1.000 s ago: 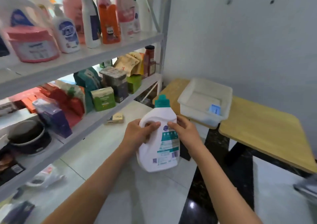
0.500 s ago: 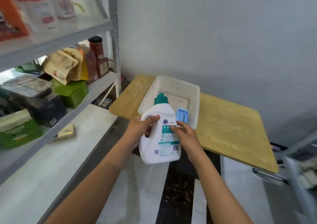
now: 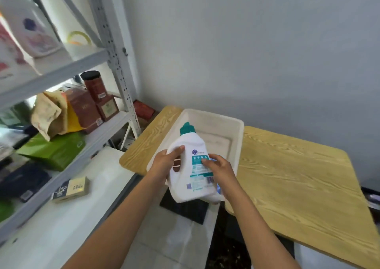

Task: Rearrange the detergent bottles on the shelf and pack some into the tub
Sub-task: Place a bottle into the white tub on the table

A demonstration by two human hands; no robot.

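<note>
A white detergent bottle [image 3: 195,174] with a teal cap and teal label is tilted with its cap pointing away, held over the near edge of the white tub [image 3: 239,133]. My left hand [image 3: 164,163] grips the bottle's handle side. My right hand [image 3: 221,171] holds its right side, fingers on the label. The tub stands on a wooden table [image 3: 298,186] by the wall; the bottle hides most of a small blue item inside it. More bottles [image 3: 26,25] stand on the upper shelf at the far left, blurred.
A grey metal shelf unit [image 3: 115,48] fills the left side, with a dark-lidded jar [image 3: 93,85], brown boxes, paper pouches and a green box [image 3: 55,151] on its middle shelf. A small box [image 3: 71,188] lies on the white lower surface. The grey wall backs the table.
The view turned right, away from the shelf. Both hands carried the bottle forward from over the floor to above the tub's near edge, tipping its cap away.
</note>
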